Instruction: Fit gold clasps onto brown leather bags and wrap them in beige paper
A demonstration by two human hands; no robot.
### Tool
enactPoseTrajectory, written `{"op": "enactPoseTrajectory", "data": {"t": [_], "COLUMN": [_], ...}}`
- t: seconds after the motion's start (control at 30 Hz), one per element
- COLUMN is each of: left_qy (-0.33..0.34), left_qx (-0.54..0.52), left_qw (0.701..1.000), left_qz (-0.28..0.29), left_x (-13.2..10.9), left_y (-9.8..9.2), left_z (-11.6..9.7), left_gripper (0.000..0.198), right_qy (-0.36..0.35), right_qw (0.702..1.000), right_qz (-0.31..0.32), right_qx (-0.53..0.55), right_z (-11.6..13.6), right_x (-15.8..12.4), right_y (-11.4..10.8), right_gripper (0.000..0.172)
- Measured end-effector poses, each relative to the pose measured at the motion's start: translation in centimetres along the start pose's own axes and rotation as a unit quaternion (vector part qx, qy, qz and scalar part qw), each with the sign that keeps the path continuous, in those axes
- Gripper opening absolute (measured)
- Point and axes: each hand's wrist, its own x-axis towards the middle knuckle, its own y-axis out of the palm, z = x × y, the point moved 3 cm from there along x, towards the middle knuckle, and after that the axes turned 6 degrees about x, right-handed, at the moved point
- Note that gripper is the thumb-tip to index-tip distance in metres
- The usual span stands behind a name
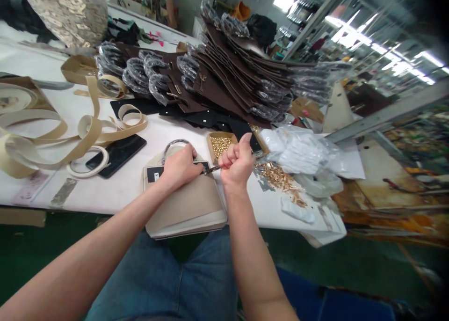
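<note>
A beige handbag piece (189,199) lies at the table's front edge, partly over my lap. Its looped handle (175,143) is wrapped in clear plastic, and a black strip with a small white label (154,175) runs along its upper part. My left hand (180,165) grips the bag near that strip, fingers curled over its top. My right hand (238,162) is closed in a fist, thumb up, around a slim dark metal tool (212,169). The tool's end points left at the bag beside my left thumb; its handle is hidden in my fist.
Behind stand stacked dark brown bag panels (228,68) with wrapped handles. A small box of gold studs (219,143) and loose gold hardware (280,178) lie near my right hand. Leftward are tan strip coils (91,129), a tape roll (89,162) and a black phone (122,155).
</note>
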Motion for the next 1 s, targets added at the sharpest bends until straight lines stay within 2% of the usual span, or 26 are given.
{"op": "enactPoseTrajectory", "data": {"t": [0.1,0.2,0.37,0.47,0.57,0.67,0.8,1.0], "left_qy": [-0.005,-0.005,0.002,0.005,0.007,0.014,0.005,0.006], "left_qx": [0.002,0.011,0.019,0.013,0.013,0.014,0.013,-0.005], "left_qw": [1.0,1.0,1.0,1.0,1.0,1.0,1.0,1.0], "left_qz": [0.004,0.004,0.015,0.012,0.0,-0.006,0.002,0.016], "left_x": [0.0,0.2,0.4,0.2,0.0,0.0,0.1,0.0], "left_y": [0.1,0.2,0.1,0.0,0.0,0.2,0.3,0.1], "left_z": [0.0,-0.1,-0.2,-0.2,0.0,0.1,0.1,0.3], "left_gripper": [0.034,0.034,0.035,0.034,0.032,0.031,0.033,0.034], "right_qy": [-0.009,-0.019,-0.025,0.04,0.097,0.162,0.245,0.292], "right_qw": [1.0,0.999,0.999,0.999,0.995,0.986,0.969,0.952], "right_qz": [0.008,-0.014,-0.027,-0.017,-0.039,-0.042,-0.02,0.025], "right_qx": [-0.003,-0.022,-0.014,-0.01,-0.008,-0.015,-0.03,-0.083], "right_z": [-1.0,-1.8,-1.9,-1.6,-1.5,-2.4,-4.2,-5.1], "right_x": [-0.4,-0.8,-1.1,1.0,4.3,6.8,7.6,7.7], "right_y": [0.5,0.8,1.3,1.1,0.3,0.3,1.6,3.4], "right_gripper": [0.076,0.075,0.076,0.079,0.081,0.082,0.081,0.08]}}
